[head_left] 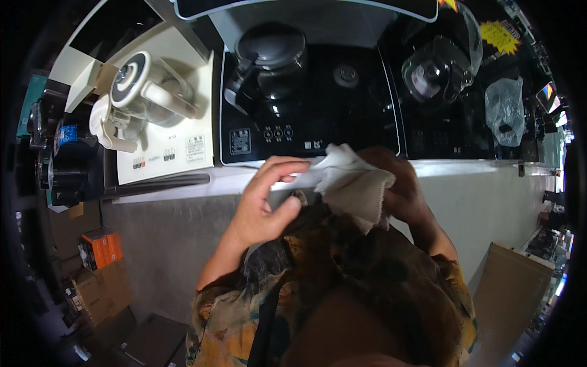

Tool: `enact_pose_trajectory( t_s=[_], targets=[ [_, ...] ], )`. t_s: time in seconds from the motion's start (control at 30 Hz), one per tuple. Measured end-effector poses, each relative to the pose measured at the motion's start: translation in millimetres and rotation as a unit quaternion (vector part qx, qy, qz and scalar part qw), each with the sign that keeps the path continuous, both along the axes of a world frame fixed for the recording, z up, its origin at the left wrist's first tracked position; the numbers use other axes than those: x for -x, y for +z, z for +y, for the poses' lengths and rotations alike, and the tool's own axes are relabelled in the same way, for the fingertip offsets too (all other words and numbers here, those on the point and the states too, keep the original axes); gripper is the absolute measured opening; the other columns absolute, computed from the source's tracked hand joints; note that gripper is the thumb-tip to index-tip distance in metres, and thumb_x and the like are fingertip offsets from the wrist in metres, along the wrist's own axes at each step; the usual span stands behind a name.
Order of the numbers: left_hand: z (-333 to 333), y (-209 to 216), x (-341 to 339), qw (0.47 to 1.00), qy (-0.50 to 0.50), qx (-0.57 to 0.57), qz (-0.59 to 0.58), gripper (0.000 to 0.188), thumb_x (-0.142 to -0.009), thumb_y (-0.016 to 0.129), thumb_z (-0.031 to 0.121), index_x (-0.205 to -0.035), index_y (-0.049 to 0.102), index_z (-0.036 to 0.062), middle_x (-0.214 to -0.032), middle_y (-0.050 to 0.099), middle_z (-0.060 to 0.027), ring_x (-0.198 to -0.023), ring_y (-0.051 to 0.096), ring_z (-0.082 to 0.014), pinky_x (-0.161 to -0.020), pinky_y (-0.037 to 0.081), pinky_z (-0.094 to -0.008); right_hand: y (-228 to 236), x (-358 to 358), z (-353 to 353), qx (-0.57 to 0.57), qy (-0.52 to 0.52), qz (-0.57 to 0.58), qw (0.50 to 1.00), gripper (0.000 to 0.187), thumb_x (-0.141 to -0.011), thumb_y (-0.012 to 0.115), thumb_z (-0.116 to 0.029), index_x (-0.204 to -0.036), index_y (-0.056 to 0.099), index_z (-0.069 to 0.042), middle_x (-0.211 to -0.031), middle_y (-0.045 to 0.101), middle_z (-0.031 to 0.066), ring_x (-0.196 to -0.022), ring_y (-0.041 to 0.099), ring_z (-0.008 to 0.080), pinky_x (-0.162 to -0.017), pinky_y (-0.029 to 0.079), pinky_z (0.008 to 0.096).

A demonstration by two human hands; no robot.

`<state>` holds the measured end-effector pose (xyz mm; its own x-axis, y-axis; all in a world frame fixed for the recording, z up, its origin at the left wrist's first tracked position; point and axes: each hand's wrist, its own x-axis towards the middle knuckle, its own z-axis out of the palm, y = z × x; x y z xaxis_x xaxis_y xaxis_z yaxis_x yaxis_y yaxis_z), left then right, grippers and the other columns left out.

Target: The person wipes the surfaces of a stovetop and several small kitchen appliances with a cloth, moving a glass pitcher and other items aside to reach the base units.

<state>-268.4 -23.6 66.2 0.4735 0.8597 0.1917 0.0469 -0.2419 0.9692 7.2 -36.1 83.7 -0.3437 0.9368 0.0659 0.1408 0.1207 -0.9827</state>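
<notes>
The grip of the right hand point(403, 183) is closed on a pale, crumpled cloth point(358, 186), the fingers largely hidden by shadow and by the folds. The left hand point(263, 202) has its thumb and fingers curved well apart, with a clear gap between them; its fingertips come near the cloth's left side, and whether they touch it is too blurred to say. The cloth is bunched between the two hands at the front edge of the bench point(226, 183), its upper tip overlapping the front edge of a glossy black panel point(342, 122) and its lower folds hanging toward the person's patterned shirt point(232, 324).

Toward the back left corner of that panel stands a dark-lidded kettle point(272, 52), its handle pointing to the front left; a round dark disc point(346, 76) sits nearer the back right corner. Along the bench to the left, a white panel point(177, 162) carries a glass pot point(177, 88) with a white handle, and a smaller white-handled jug point(110, 125) just beside it. Toward the right end of the bench are a clear glass kettle point(440, 70) and a crumpled clear plastic bag point(505, 110). Below the bench's left end, an orange box point(105, 248) rests above a brown carton point(105, 290).
</notes>
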Motion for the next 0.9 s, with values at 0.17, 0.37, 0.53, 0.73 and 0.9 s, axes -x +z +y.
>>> enact_pose_trajectory(
  t_s=[0.17,0.37,0.53,0.73,0.9],
  targets=[
    [-23,-29,4,0.965,0.231,0.097,-0.074,0.018,-0.099,0.048,0.008,-0.109,0.061,0.0008,-0.106,0.064,-0.0097,-0.093,0.060,-0.0141,-0.081,0.047,-0.0246,-22,-54,-13,-0.155,-0.071,-0.075,0.983,0.054,-0.071,0.080,-0.013,-0.120,0.060,-0.002,-0.129,0.051,0.0188,-0.118,0.055,0.0315,-0.094,0.050,0.0425],
    [29,-33,32,0.883,0.464,-0.062,0.023,0.028,-0.099,0.053,0.010,-0.124,0.052,-0.0009,-0.123,0.058,-0.0122,-0.110,0.057,-0.0179,-0.088,0.047,-0.0284,-32,-62,-10,-0.246,-0.230,-0.077,0.938,0.064,-0.071,0.083,-0.019,-0.127,0.055,-0.007,-0.147,0.031,0.0194,-0.128,0.045,0.0311,-0.096,0.050,0.0416],
    [69,-37,36,0.914,0.389,-0.073,0.086,0.050,-0.098,0.056,0.019,-0.142,0.039,0.0017,-0.138,0.050,-0.0162,-0.128,0.046,-0.0219,-0.106,0.036,-0.0335,-42,-52,-1,-0.330,-0.164,-0.184,0.911,0.066,-0.068,0.081,-0.009,-0.129,0.058,-0.023,-0.148,0.030,0.0158,-0.132,0.038,0.0338,-0.098,0.048,0.0425],
    [92,-54,30,0.930,0.364,-0.021,0.042,0.043,-0.097,0.059,0.013,-0.135,0.046,-0.0009,-0.118,0.060,-0.0065,-0.104,0.054,-0.0120,-0.094,0.041,-0.0265,-54,-6,14,-0.309,-0.169,-0.398,0.847,0.049,-0.073,0.068,-0.005,-0.122,0.063,-0.002,-0.137,0.039,0.0261,-0.123,0.046,0.0369,-0.098,0.040,0.0468],
    [111,-57,36,0.958,0.287,-0.017,0.010,0.033,-0.094,0.061,0.011,-0.125,0.054,0.0016,-0.108,0.062,-0.0022,-0.091,0.053,-0.0062,-0.082,0.042,-0.0224,-98,-10,48,-0.370,-0.292,-0.430,0.770,0.046,-0.070,0.075,-0.005,-0.114,0.064,0.001,-0.129,0.044,0.0265,-0.110,0.053,0.0366,-0.086,0.048,0.0436]
  ],
)
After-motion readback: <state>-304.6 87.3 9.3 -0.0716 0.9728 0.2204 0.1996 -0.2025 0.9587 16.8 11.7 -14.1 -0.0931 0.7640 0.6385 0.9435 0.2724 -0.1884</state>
